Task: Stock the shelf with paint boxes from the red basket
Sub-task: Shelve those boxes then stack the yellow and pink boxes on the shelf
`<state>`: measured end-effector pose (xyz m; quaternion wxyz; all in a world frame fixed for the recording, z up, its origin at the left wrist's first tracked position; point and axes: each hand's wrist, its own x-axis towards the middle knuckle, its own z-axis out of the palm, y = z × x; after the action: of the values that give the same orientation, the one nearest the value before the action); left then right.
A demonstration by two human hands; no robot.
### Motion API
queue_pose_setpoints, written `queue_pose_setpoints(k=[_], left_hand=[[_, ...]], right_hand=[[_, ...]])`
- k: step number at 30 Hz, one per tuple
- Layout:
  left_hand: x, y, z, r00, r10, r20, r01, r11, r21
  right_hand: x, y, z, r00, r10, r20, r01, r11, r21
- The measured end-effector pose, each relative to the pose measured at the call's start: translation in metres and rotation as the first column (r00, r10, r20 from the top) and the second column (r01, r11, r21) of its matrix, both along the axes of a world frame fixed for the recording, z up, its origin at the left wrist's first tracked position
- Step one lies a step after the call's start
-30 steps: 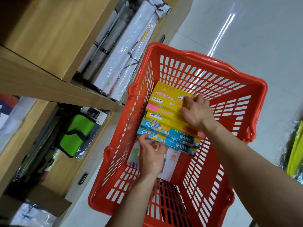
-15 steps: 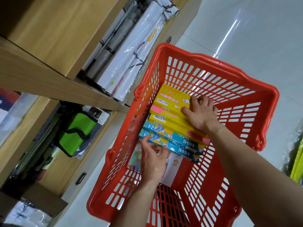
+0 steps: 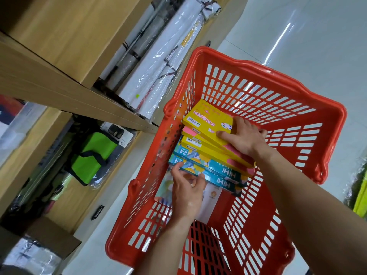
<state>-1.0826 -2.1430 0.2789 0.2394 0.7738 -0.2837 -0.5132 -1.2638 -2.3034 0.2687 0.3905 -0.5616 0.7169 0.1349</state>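
A red basket (image 3: 321,124) stands on the floor beside the wooden shelf (image 3: 65,96). Inside it a stack of paint boxes leans on the left wall: yellow boxes (image 3: 206,121) on top, teal boxes (image 3: 220,169) marked 24 underneath. My right hand (image 3: 244,138) presses on the far end of the top yellow boxes, fingers curled over their edge. My left hand (image 3: 187,188) grips the near lower edge of the bottom teal box, thumb on top. Both hands clamp the stack between them. A white flat pack (image 3: 210,203) lies under the stack, partly hidden.
Plastic-wrapped white rolls (image 3: 158,72) lie on the shelf board next to the basket. Below, a green bag (image 3: 93,155) in plastic and dark packs fill the lower shelf. A cardboard box (image 3: 49,237) sits at bottom left. Glossy tiled floor (image 3: 297,32) lies to the right.
The view has shifted slightly, so the basket sits more to the right. My hands keep the same grip on the stack, which looks slightly raised and tilted.
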Motion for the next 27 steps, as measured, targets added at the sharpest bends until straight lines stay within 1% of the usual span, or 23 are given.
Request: queue_pose_setpoints(k=[2, 3, 5, 7, 10, 12, 14, 16, 18, 20, 23, 25, 27], left_hand=[[-0.002, 0.0, 0.0, 0.997, 0.054, -0.046, -0.054, 0.998, 0.012], [-0.003, 0.001, 0.001, 0.995, 0.077, -0.067, -0.076, 0.997, 0.023], [-0.003, 0.004, 0.001, 0.988, 0.115, -0.1, -0.111, 0.993, 0.043], [-0.003, 0.007, 0.001, 0.983, 0.14, -0.121, -0.136, 0.99, 0.04], [-0.004, 0.009, 0.002, 0.97, 0.172, -0.172, -0.163, 0.984, 0.067], [-0.007, 0.007, 0.005, 0.97, 0.153, -0.191, -0.137, 0.986, 0.094], [-0.009, 0.003, 0.011, 0.957, 0.153, -0.247, -0.135, 0.987, 0.089], [-0.01, 0.0, 0.013, 0.935, 0.173, -0.308, -0.16, 0.985, 0.068], [-0.009, -0.003, 0.013, 0.941, 0.158, -0.298, -0.144, 0.987, 0.069], [-0.009, -0.006, 0.011, 0.942, 0.151, -0.3, -0.132, 0.988, 0.083], [-0.007, -0.008, 0.006, 0.925, 0.19, -0.329, -0.147, 0.977, 0.151], [-0.006, -0.007, 0.006, 0.923, 0.196, -0.33, -0.144, 0.974, 0.175], [-0.005, -0.005, 0.007, 0.922, 0.19, -0.337, -0.14, 0.976, 0.165]], right_hand=[[-0.001, -0.001, 0.001, 0.996, -0.061, 0.067, 0.058, 0.997, 0.04], [-0.002, -0.001, 0.003, 0.984, -0.109, 0.139, 0.097, 0.991, 0.089], [-0.002, 0.002, 0.006, 0.923, -0.22, 0.317, 0.162, 0.967, 0.199], [-0.002, 0.006, 0.005, 0.886, -0.266, 0.379, 0.195, 0.957, 0.216], [0.002, 0.012, 0.01, 0.907, -0.237, 0.349, 0.181, 0.966, 0.183], [0.005, 0.021, 0.013, 0.926, -0.229, 0.302, 0.186, 0.969, 0.163], [0.009, 0.03, 0.019, 0.935, -0.213, 0.283, 0.176, 0.973, 0.151], [0.011, 0.042, 0.023, 0.913, -0.228, 0.337, 0.174, 0.967, 0.184], [0.011, 0.057, 0.027, 0.887, -0.252, 0.388, 0.176, 0.959, 0.22], [0.012, 0.072, 0.03, 0.872, -0.287, 0.396, 0.218, 0.953, 0.212], [0.015, 0.085, 0.033, 0.859, -0.365, 0.358, 0.315, 0.93, 0.191], [0.017, 0.09, 0.036, 0.836, -0.394, 0.382, 0.338, 0.918, 0.207], [0.018, 0.095, 0.041, 0.813, -0.418, 0.406, 0.355, 0.908, 0.224]])
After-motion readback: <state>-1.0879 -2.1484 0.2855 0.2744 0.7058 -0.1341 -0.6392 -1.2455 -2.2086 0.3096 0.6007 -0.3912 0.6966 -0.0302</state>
